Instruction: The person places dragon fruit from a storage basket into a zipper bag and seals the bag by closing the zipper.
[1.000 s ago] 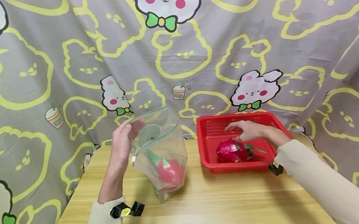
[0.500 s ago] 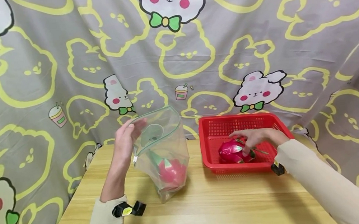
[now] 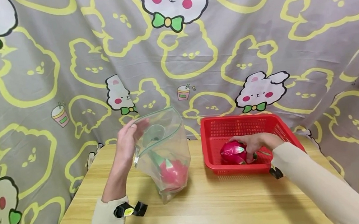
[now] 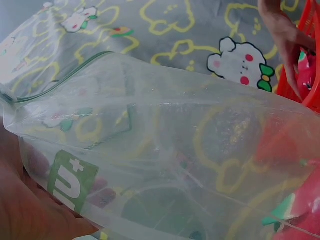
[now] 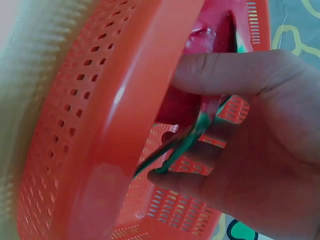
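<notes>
My left hand (image 3: 126, 140) holds a clear zip bag (image 3: 178, 137) by its left side near the green-edged opening; the fingers show through the plastic. The bag stands on the table with a pink dragon fruit (image 3: 173, 174) in its lower part. In the left wrist view, a green label (image 4: 72, 180) lies on the bag over the fingers. My right hand (image 3: 252, 144) grips a second dragon fruit (image 3: 233, 152) lying in the red basket (image 3: 215, 169). From the right wrist, the thumb presses the fruit's near side, and green leaf tips (image 5: 187, 142) pass by the fingers.
The light wood table (image 3: 208, 210) carries both the bag and the basket. A grey curtain (image 3: 194, 63) with yellow cartoon outlines hangs behind and at both sides. The basket's raised perforated wall (image 5: 75, 115) stands close by my right hand.
My right hand has come down from above the basket onto the dragon fruit, and its fingers have closed around it. The left hand and the bag have kept their pose.
</notes>
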`<state>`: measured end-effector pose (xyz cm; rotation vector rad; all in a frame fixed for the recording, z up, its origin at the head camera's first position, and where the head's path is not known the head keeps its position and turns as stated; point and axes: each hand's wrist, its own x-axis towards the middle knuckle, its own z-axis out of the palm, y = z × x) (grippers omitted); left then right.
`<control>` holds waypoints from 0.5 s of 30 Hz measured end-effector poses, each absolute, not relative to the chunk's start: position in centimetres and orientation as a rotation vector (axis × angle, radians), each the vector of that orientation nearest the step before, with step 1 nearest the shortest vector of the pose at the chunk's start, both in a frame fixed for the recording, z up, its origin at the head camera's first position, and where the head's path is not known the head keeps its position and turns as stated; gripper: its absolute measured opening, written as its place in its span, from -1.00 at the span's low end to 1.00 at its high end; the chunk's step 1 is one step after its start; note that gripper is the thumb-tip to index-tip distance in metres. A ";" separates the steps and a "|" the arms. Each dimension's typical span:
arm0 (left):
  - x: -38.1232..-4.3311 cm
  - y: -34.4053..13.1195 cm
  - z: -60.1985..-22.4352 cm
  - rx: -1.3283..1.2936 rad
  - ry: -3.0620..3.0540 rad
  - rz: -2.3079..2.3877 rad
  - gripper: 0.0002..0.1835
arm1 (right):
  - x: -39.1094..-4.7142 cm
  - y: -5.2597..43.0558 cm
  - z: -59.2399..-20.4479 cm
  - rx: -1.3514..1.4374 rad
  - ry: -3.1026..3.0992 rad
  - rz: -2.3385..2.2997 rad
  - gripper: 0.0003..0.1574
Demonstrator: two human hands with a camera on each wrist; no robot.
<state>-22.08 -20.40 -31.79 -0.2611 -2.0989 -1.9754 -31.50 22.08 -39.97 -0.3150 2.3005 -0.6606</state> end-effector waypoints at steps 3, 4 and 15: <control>-22.0 -20.4 -31.8 -0.261 -2.093 -1.979 -0.53 | -31.6 22.1 -40.3 -0.342 2.302 -0.644 0.34; -22.0 -20.4 -31.8 -0.260 -2.093 -1.979 -0.53 | -31.6 22.0 -40.4 -0.352 2.301 -0.642 0.31; -21.9 -20.4 -31.9 -0.271 -2.104 -1.968 -0.53 | -31.3 22.0 -40.7 -0.397 2.345 -0.623 0.20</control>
